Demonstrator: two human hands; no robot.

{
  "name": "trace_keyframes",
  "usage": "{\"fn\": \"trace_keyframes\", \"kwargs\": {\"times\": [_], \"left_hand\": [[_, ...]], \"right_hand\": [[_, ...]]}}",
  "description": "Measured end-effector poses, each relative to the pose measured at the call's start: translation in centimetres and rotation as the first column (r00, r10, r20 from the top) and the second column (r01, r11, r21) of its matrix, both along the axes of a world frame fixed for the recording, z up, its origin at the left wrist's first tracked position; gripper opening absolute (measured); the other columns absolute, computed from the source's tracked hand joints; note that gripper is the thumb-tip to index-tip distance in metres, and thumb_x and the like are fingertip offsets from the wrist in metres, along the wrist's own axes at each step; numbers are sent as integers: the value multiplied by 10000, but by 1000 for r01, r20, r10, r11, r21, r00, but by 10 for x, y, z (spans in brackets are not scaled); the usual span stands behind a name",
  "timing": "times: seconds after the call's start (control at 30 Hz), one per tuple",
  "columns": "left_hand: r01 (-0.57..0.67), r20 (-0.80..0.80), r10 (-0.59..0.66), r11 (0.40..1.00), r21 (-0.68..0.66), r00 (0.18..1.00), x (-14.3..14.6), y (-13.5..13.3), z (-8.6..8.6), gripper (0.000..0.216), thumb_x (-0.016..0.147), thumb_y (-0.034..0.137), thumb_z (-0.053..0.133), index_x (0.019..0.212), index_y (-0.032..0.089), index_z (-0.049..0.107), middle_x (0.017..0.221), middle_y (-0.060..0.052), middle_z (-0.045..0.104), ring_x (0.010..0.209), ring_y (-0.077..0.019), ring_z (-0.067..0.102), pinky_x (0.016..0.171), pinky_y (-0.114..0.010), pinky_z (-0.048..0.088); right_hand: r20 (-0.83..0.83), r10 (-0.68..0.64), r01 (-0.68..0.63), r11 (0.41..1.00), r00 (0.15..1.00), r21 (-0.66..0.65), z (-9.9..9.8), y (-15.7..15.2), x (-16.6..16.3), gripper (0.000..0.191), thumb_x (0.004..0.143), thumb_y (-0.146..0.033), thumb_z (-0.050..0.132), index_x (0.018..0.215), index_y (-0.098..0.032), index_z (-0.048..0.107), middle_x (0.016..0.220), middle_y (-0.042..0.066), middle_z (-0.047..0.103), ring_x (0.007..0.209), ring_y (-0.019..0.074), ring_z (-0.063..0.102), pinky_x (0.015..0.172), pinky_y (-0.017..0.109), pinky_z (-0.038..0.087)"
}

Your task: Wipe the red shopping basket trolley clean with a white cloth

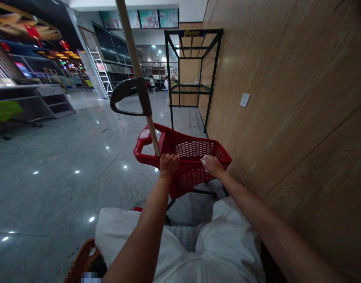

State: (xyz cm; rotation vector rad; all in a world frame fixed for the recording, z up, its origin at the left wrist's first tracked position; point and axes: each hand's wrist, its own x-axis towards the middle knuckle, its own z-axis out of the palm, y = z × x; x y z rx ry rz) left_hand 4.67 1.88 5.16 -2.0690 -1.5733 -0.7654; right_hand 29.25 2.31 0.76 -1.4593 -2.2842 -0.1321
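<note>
Resting curled left hand on rim of red cart.

Shop interior, red shopping cart, dark shelf rack

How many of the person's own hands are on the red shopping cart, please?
2. The left hand is at the near rim of the red shopping cart, beside the pole; the right hand is farther right along that rim, with a white cloth or tissue. Neither is hidden.

Dim light, white glints on floor (scattered), left edge blurred
</note>
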Motion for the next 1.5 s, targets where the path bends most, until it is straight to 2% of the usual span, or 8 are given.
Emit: {"fn": "trace_keyframes", "kwargs": {"times": [0.1,0.23,0.33,0.53,0.8,0.9,1.17,1.5], "left_hand": [[-11,-35,11,1000,-2,999,-4,2,3,455,940,300,322,692,174,683,708,-107,691,730,-231,600,746,-400,308],[-4,-64,3,1000,-22,998,-17,4,8,439,937,295,327,703,181,681,718,-103,691,732,-230,593,739,-395,303],[-2,-51,0,999,-40,999,-25,5,10,448,934,303,328,680,181,676,711,-106,689,730,-230,588,734,-390,299],[-1,-32,0,1000,-27,999,-26,8,8,469,935,301,309,669,186,678,712,-103,688,716,-226,583,742,-397,303],[-7,11,7,999,-36,1000,-22,7,8,442,924,290,329,673,183,676,711,-105,691,724,-239,588,745,-407,306],[5,-37,-7,999,-33,999,-29,6,9,421,921,289,341,683,189,675,720,-100,694,739,-239,593,752,-403,309],[-5,-53,5,1000,5,999,-40,15,5,419,908,297,354,651,205,673,669,-84,683,726,-219,592,757,-387,322],[8,-89,-9,1000,-5,996,-55,40,9,376,903,266,379,609,219,608,692,-61,684,699,-202,580,722,-378,306]], "right_hand": [[-51,213,-210,976,976,48,12,4,-62,352,932,-269,406,1250,-173,522,1281,94,539,1223,190,433,1049,380,330],[-115,285,-274,957,952,100,18,8,-113,397,932,-261,399,1304,-145,473,1335,106,499,1252,184,408,1069,363,313],[-105,235,-234,972,966,21,15,11,-89,369,920,-335,447,1263,-214,513,1278,67,553,1180,185,482,1017,354,367],[-70,-132,114,970,989,-217,9,13,-10,454,933,-496,365,1291,-244,482,1128,63,643,983,209,607,831,323,460],[-161,262,-263,965,952,16,31,19,-112,296,943,-286,399,1174,-195,560,1154,68,600,1091,157,520,958,294,398],[-82,245,-247,969,966,-15,34,15,-117,341,919,-361,456,1210,-210,547,1153,66,601,1051,167,546,902,272,419],[69,15,-3,987,998,-160,28,16,-44,367,922,-480,395,1082,-258,639,1047,38,671,947,177,616,767,247,441],[-59,194,-195,981,979,-12,36,36,-135,359,922,-332,441,1269,-275,510,1282,43,551,1013,153,586,864,256,445]]}}
